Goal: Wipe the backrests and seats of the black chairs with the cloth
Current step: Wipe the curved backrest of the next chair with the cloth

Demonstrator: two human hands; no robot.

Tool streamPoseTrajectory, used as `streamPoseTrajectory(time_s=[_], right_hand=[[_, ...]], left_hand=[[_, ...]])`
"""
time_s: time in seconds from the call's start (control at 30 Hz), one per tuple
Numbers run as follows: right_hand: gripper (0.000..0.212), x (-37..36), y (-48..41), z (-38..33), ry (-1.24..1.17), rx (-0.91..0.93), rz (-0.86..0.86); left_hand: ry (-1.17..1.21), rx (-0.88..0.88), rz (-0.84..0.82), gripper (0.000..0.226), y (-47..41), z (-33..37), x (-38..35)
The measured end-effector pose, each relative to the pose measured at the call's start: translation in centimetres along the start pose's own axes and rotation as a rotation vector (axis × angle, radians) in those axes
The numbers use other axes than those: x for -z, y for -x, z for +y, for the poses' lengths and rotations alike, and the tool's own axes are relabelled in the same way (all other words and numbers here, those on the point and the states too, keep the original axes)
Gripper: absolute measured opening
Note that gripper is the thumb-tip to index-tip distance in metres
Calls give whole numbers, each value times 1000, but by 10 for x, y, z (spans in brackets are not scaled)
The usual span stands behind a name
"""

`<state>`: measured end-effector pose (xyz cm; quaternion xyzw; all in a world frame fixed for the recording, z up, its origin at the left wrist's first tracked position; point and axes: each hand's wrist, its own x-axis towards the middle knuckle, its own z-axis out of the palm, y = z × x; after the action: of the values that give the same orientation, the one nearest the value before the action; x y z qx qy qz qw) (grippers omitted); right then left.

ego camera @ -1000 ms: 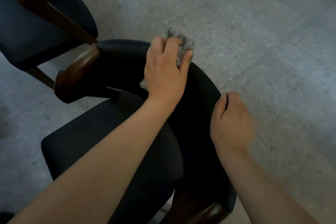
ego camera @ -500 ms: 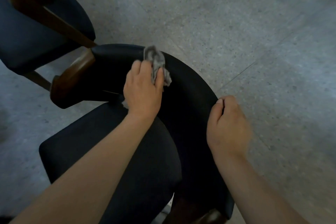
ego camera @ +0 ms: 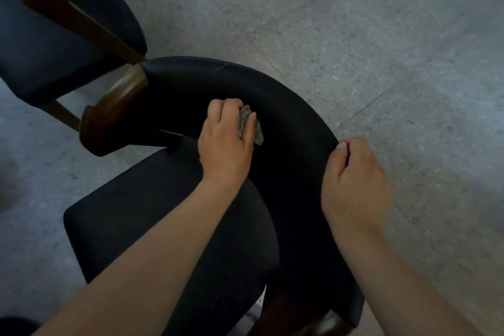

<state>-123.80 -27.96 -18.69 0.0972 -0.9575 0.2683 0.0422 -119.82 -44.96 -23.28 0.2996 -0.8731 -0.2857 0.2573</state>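
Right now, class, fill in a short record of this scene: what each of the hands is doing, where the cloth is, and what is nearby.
Left hand: holds the cloth against the inner face of the backrest
Right hand: curled at the backrest's rim; grip unclear
Seat: no hand on it
Second chair: upper left, close to the wooden armrest
Floor: grey, speckled

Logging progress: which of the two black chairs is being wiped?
The nearer chair: the left hand holds the cloth against its backrest, which the right hand grips. The far chair is untouched.
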Motion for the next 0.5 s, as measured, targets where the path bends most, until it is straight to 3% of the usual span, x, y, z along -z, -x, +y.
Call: streamPoseTrajectory(time_s=[0.3, 0.5], right_hand=[[28, -1, 0, 5, 25, 23, 17], [24, 1, -1, 2, 44, 17, 21]], left_hand=[[113, 173, -28, 29, 44, -43, -43], [101, 296, -214, 13, 59, -61, -42]])
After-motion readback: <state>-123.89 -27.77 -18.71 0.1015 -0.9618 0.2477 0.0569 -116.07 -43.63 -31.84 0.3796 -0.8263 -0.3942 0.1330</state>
